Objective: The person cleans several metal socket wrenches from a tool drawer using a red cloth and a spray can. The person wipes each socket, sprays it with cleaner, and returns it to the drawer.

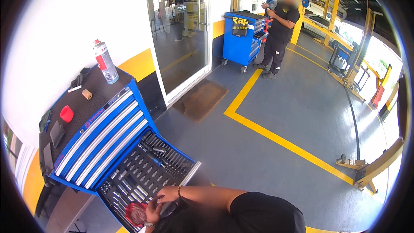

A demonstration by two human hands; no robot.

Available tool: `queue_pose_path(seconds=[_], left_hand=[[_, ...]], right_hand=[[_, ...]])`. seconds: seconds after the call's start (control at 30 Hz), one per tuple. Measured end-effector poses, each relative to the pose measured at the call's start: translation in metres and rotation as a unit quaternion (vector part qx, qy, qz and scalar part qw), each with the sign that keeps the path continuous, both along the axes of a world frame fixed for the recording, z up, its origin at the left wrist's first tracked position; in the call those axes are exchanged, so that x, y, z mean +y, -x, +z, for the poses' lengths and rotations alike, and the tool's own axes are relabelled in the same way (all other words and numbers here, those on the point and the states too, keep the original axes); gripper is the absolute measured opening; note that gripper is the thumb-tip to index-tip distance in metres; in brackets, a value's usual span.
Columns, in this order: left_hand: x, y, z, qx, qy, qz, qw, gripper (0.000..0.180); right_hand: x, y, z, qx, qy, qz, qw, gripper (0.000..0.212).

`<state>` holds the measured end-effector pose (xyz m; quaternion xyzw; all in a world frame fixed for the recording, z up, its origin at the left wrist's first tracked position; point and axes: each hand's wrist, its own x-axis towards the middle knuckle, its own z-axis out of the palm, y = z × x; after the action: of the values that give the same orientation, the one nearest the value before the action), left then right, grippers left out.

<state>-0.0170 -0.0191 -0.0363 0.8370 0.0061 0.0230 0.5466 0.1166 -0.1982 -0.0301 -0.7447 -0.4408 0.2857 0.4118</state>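
Over the open tool drawer (195, 169) of a blue tool cabinet, my two hands are close together at the drawer's near edge. My left hand (152, 212) is closed around a crumpled red cloth (136, 214), which hangs over the sockets. Just above it, my right hand (168, 194) is closed with its fingertips toward the left hand; anything between them is too small to make out. Rows of sockets (140, 164) and a ratchet with a blue handle (158, 162) lie in the drawer's dark foam.
On the cabinet's black top (97, 88) stand a spray can (105, 62), a red cup (67, 114) and small items. Ahead are a glass door (179, 39) and a brown mat (200, 100). A person (280, 30) stands beside another blue tool cabinet (241, 39). Yellow lift posts (384, 159) rise at right.
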Motion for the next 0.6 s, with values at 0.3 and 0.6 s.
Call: queue_pose_path(seconds=[0.3,0.6], left_hand=[[-0.010,-0.002,0.011,0.078,-0.145,0.058,0.985,0.050],[-0.010,-0.004,0.011,0.066,-0.128,0.073,0.987,0.049]], right_hand=[[-0.009,-0.013,0.006,0.125,-0.055,-0.075,0.988,0.048],[-0.013,-0.016,0.009,0.131,-0.088,-0.087,0.984,0.046]])
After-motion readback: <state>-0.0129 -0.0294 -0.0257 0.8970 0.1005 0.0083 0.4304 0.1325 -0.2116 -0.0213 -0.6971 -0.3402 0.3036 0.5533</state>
